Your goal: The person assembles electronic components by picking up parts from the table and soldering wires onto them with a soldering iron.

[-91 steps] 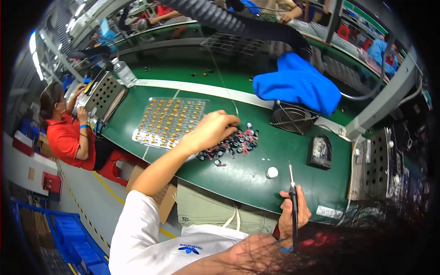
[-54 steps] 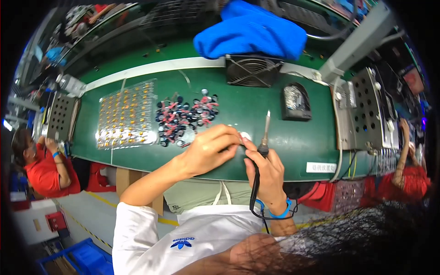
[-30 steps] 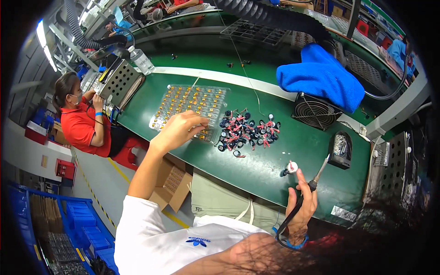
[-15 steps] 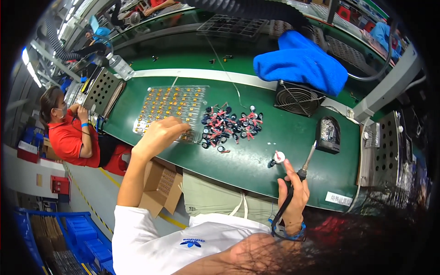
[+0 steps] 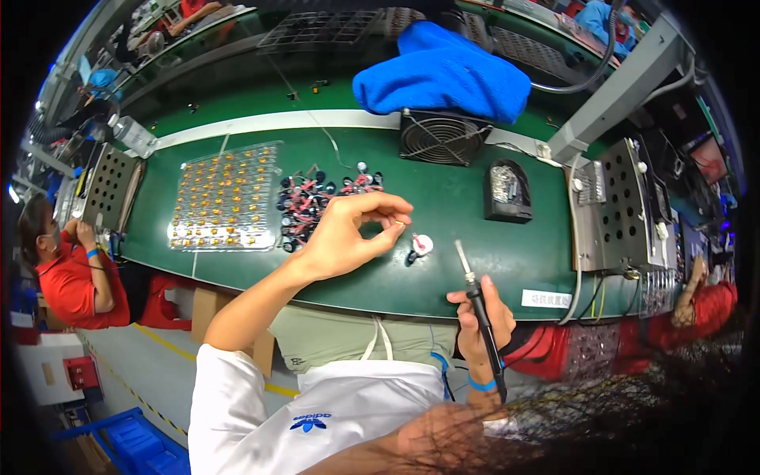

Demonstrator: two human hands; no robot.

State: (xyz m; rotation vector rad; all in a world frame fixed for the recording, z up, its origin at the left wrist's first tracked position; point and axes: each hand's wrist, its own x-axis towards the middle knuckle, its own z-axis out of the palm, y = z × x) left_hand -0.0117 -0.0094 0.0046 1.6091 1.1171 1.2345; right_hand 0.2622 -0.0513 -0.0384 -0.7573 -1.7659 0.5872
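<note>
My left hand [image 5: 344, 233] is raised over the green bench, thumb and forefinger pinched on a tiny gold-coloured part [image 5: 401, 222]. A soldering iron [image 5: 478, 302] lies in my right hand [image 5: 485, 324], its bare tip slanting up and away from me. Between the hands, a round white piece [image 5: 423, 244] with a red wire end sits on the bench, a small black part [image 5: 411, 258] touching it. Left of my left hand is a heap of small black parts with red wires [image 5: 301, 207], partly hidden by that hand. Beyond it lies a clear plastic tray [image 5: 266, 170] holding rows of gold-coloured parts.
At the back stands a black fan [image 5: 442, 141], a blue cloth [image 5: 443, 75] over it. Right of it is a black holder [image 5: 507, 210] with silvery metal inside. Perforated metal boxes [image 5: 621, 210] flank the bench. A person in red [image 5: 75, 273] sits at left.
My left hand has come from the tray toward the white piece, now with a gold part in its fingertips. My right hand has drawn back from the white piece. The view has shifted right.
</note>
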